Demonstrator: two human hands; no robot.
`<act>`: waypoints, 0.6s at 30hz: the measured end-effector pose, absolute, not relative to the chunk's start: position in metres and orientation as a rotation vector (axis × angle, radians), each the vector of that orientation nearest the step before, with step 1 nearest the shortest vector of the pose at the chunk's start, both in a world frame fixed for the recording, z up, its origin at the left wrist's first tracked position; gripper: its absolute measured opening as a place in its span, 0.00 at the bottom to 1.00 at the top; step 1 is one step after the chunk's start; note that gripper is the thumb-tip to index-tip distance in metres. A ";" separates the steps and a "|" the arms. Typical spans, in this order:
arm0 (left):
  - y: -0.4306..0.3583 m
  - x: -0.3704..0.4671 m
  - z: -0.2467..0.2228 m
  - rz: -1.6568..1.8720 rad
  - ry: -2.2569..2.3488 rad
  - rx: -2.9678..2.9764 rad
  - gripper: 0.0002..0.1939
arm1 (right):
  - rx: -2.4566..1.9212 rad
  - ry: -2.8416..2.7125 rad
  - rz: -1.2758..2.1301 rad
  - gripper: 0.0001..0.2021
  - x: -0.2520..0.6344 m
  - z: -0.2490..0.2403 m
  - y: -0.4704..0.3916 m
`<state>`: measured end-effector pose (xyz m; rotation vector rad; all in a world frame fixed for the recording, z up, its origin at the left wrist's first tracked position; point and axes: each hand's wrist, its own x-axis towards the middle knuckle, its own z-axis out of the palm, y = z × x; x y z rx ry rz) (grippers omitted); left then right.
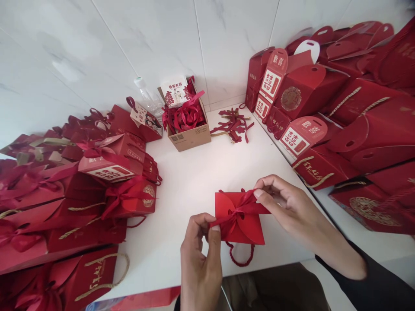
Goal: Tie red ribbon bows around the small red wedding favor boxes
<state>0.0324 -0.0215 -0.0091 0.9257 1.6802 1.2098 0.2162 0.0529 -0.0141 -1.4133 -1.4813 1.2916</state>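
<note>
A red gift box (256, 231) sits on the white table in front of me, its rounded top flaps folded over each other. A red ribbon (239, 211) is knotted in a bow through the holes in those flaps. My left hand (202, 250) pinches the bow's left side between thumb and fingers. On the right, my right hand (285, 203) pinches the other side of the bow near the box's far right corner. A dark red cord handle (242, 261) loops out from the near side of the box.
A cardboard box (191, 139) of red ribbons stands near the wall. Beside it lie loose ribbon pieces (235, 125). Bow-tied red boxes (74, 185) crowd the left; boxes without bows (311, 90) are stacked on the right. A clear plastic bottle (147, 97) stands behind.
</note>
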 end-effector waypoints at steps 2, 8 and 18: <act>-0.020 0.033 -0.008 1.231 1.714 0.893 0.06 | -1.389 -1.482 1.280 0.13 0.215 -0.014 0.052; -0.017 0.020 -0.015 1.162 1.684 0.942 0.09 | -1.384 -1.468 1.260 0.14 0.215 -0.015 0.049; -0.019 0.009 -0.015 0.958 1.596 1.120 0.14 | -1.402 -1.441 1.277 0.12 0.215 -0.016 0.050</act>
